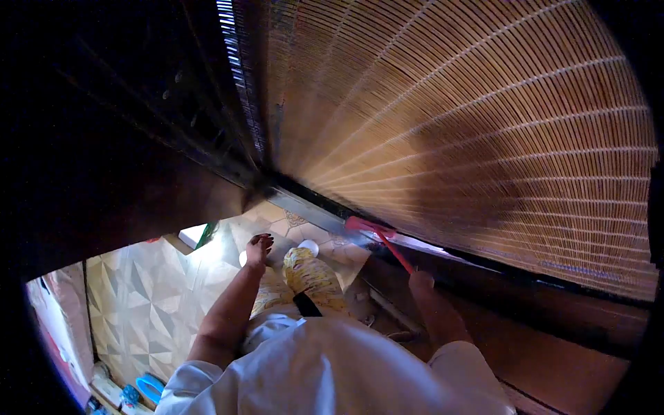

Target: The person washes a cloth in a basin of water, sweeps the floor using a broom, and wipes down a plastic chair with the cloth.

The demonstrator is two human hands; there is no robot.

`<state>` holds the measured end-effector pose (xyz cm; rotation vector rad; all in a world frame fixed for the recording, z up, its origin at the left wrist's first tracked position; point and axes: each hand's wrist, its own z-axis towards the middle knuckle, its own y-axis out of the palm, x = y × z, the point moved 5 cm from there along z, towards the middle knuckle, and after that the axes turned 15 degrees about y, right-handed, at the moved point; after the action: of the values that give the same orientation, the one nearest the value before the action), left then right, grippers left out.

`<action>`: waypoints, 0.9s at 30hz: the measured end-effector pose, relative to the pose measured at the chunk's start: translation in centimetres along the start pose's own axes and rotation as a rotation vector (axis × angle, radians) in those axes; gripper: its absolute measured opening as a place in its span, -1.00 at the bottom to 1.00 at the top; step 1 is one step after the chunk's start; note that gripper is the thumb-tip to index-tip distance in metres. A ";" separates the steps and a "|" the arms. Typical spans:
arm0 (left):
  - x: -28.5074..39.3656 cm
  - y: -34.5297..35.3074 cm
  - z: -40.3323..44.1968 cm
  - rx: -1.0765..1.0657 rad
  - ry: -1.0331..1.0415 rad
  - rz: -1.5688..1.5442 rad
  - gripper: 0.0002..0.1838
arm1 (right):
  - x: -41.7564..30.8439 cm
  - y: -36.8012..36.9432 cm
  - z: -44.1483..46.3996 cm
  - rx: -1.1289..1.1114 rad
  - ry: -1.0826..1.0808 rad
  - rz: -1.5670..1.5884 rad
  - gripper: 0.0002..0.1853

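My right hand (421, 280) is closed round the handle of a red long-handled tool (397, 254). The tool's wide red head lies against the ledge (315, 209) at the foot of a slatted bamboo blind (456, 138). Over the floor, my left hand (259, 247) hangs with its fingers apart and nothing in it. Below and beside it are my knees in yellow patterned trousers (308, 273).
A patterned tile floor (138, 311) spreads at the lower left. A white box-like thing with a green edge (196, 237) stands beyond my left hand. A blue ring-shaped object (149, 387) is at the bottom left. Dark brown panelling (553, 360) runs along the right.
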<state>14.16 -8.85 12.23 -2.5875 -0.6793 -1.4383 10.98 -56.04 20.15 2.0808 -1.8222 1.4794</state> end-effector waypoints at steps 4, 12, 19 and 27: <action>-1.6 0.2 1.8 -0.115 -0.060 -0.022 -0.74 | 0.7 3.2 -6.9 0.538 -0.201 0.290 -0.77; 1.8 3.1 1.9 -0.382 -0.071 -0.033 -0.76 | -5.6 10.8 -17.1 -0.471 0.100 0.826 -0.79; 6.5 4.0 0.9 -0.573 -0.129 0.059 -0.77 | -11.0 11.7 -17.7 -0.674 0.227 1.262 -0.81; 7.6 6.7 5.9 -0.681 -0.035 0.261 -0.81 | -15.1 8.6 -7.5 -0.717 0.236 1.552 -0.83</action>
<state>25.12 -10.57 16.06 -3.0184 0.2016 -1.7599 1.46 -43.11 10.19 -0.0496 -3.1813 0.6292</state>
